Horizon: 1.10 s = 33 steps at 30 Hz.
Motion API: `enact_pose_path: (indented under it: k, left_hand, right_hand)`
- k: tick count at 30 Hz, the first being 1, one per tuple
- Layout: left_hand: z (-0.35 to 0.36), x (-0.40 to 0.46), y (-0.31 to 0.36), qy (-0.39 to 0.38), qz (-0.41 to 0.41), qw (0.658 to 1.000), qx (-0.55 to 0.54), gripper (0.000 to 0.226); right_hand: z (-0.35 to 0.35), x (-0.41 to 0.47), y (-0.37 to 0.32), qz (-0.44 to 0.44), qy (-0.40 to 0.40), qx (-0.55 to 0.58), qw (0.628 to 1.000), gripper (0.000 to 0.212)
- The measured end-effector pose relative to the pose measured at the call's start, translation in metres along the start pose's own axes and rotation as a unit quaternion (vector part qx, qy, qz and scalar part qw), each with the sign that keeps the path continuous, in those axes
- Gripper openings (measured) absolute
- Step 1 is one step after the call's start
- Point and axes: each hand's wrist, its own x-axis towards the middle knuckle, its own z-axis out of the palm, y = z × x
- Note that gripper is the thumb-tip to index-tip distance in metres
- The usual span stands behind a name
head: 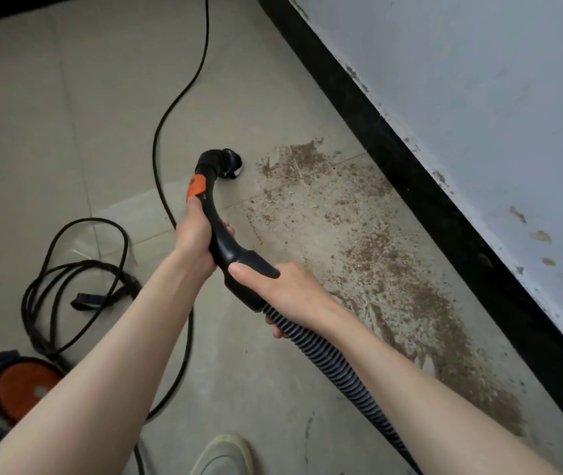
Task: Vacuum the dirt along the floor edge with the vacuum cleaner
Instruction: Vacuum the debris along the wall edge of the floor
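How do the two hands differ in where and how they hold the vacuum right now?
The left hand grips the curved handle higher up, nearer the brush nozzle; the right hand grips lower, where the handle meets the ribbed hose. The right thumb lies along the top; the left wraps from the side. Both hold firmly.

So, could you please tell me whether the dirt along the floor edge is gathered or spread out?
Spread out: the dirt lies scattered in a long band beside the black skirting.
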Motion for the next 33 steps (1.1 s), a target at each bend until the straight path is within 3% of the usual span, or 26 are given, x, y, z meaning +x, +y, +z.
enact_pose_path:
  k: [6, 18, 23, 33]
  left_hand:
    - [0.039, 0.0, -0.013, -0.031, 0.007, 0.999, 0.03, 0.05]
    - [0.107, 0.014, -0.008, -0.074, 0.021, 0.992, 0.103, 0.047]
    - [0.144, 0.02, -0.007, -0.098, 0.021, 0.986, 0.132, 0.057]
    - [0.178, 0.026, 0.014, -0.143, -0.006, 0.979, 0.144, 0.064]
  right_hand:
    - [-0.026, -0.003, 0.013, 0.007, 0.054, 0.008, 0.998, 0.054]
    - [-0.062, 0.013, 0.02, 0.022, 0.125, 0.054, 0.991, 0.07]
    - [-0.084, 0.019, 0.022, 0.033, 0.159, 0.096, 0.982, 0.069]
    - [-0.116, 0.038, -0.001, 0.042, 0.175, 0.07, 0.981, 0.071]
